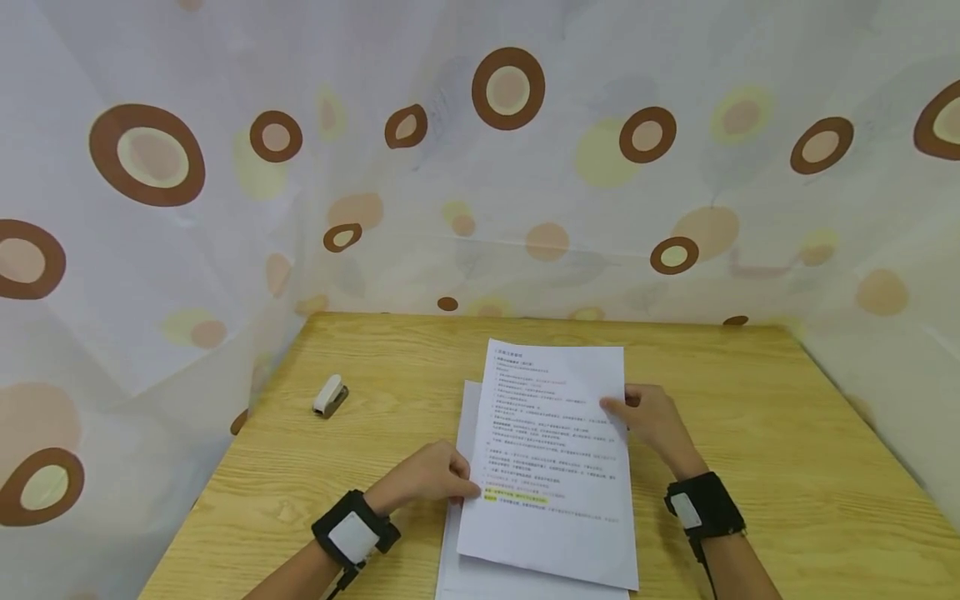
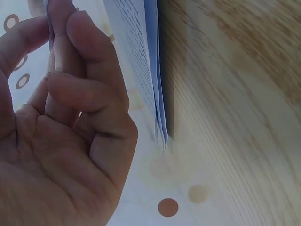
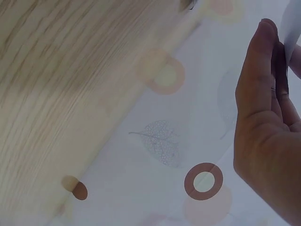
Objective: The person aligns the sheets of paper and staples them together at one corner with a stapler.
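A white stapler (image 1: 331, 397) is lying left of centre on the desk (image 1: 757, 417); other paper (image 1: 480, 583) is lying beneath. At lower centre, your left hand (image 1: 429, 476) and right hand (image 1: 660, 421) are pinching the printed sheet (image 1: 551, 425), heading pointing up-frame, long axis running nearly vertical.

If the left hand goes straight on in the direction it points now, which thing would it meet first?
Most likely the printed sheet, whose left edge the left hand pinches. The papers beneath look close too, but the depth is unclear.
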The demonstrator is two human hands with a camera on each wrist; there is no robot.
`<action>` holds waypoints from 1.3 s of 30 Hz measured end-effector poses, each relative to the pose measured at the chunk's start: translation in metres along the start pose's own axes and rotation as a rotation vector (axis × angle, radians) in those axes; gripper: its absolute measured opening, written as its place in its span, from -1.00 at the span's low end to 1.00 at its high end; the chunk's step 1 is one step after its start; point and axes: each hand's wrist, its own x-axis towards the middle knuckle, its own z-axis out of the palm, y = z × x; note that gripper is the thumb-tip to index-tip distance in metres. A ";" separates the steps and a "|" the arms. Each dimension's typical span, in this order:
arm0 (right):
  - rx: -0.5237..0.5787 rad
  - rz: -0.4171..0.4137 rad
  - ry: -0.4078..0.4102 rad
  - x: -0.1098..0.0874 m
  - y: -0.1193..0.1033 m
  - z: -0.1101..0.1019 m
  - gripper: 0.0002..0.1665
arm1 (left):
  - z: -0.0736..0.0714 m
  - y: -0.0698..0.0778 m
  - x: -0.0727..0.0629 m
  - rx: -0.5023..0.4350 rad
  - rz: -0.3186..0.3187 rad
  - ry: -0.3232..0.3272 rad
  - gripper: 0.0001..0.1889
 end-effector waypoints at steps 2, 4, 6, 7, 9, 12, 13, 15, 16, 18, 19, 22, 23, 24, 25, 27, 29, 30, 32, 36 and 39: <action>-0.017 -0.011 -0.002 0.002 0.000 0.002 -0.51 | 0.000 -0.001 0.000 -0.001 -0.003 -0.001 -0.72; -0.036 -0.024 -0.004 0.004 -0.001 0.003 -0.53 | 0.000 -0.001 -0.001 -0.006 -0.004 -0.004 -0.73; -0.059 -0.037 -0.006 0.006 -0.002 0.005 -0.56 | -0.001 -0.001 -0.002 -0.015 -0.003 -0.010 -0.73; -0.069 -0.039 -0.008 0.007 -0.002 0.006 -0.57 | -0.001 -0.002 -0.002 -0.021 -0.002 -0.014 -0.74; -0.079 -0.038 -0.019 0.009 -0.003 0.009 -0.60 | -0.001 -0.002 -0.003 -0.039 -0.003 -0.020 -0.75; -0.077 -0.025 -0.043 0.010 -0.002 0.014 -0.63 | 0.000 -0.003 -0.004 -0.055 -0.013 -0.021 -0.76; -0.073 -0.021 -0.048 0.011 -0.002 0.015 -0.64 | 0.000 -0.003 -0.004 -0.059 -0.016 -0.020 -0.77; -0.061 -0.018 -0.058 0.012 0.000 0.018 -0.66 | 0.000 -0.004 -0.005 -0.061 -0.022 -0.019 -0.77; -0.060 -0.018 -0.061 0.013 0.001 0.020 -0.67 | 0.000 -0.004 -0.005 -0.060 -0.024 -0.019 -0.77; -0.061 -0.019 -0.061 0.014 0.002 0.022 -0.69 | 0.000 -0.005 -0.004 -0.061 -0.026 -0.024 -0.76; -0.064 -0.018 -0.063 0.015 0.002 0.022 -0.70 | 0.000 -0.005 -0.004 -0.061 -0.027 -0.026 -0.75; -0.070 -0.014 -0.076 0.016 0.003 0.025 -0.69 | 0.000 -0.007 -0.003 -0.062 -0.026 -0.030 -0.74; -0.074 -0.012 -0.079 0.017 0.003 0.026 -0.69 | 0.000 -0.008 -0.003 -0.063 -0.026 -0.031 -0.74; -0.077 -0.011 -0.085 0.017 0.004 0.026 -0.68 | 0.000 -0.008 -0.003 -0.066 -0.025 -0.034 -0.75; -0.078 -0.011 -0.090 0.018 0.004 0.027 -0.68 | 0.001 -0.009 -0.003 -0.071 -0.026 -0.035 -0.75; -0.090 -0.015 -0.097 0.019 0.005 0.029 -0.67 | 0.001 -0.010 -0.004 -0.082 -0.026 -0.038 -0.77; -0.100 -0.019 -0.100 0.021 0.006 0.030 -0.68 | 0.001 -0.011 -0.004 -0.089 -0.028 -0.039 -0.77; -0.099 -0.018 -0.103 0.021 0.005 0.031 -0.68 | 0.001 -0.012 -0.005 -0.094 -0.029 -0.040 -0.78; -0.096 -0.014 -0.107 0.023 0.006 0.032 -0.69 | 0.001 -0.012 -0.005 -0.098 -0.032 -0.037 -0.78; -0.100 -0.013 -0.119 0.023 0.005 0.034 -0.68 | 0.002 -0.014 -0.006 -0.100 -0.038 -0.038 -0.78; -0.129 -0.028 -0.124 0.021 0.004 0.035 -0.69 | 0.003 -0.016 -0.007 -0.089 -0.039 -0.043 -0.78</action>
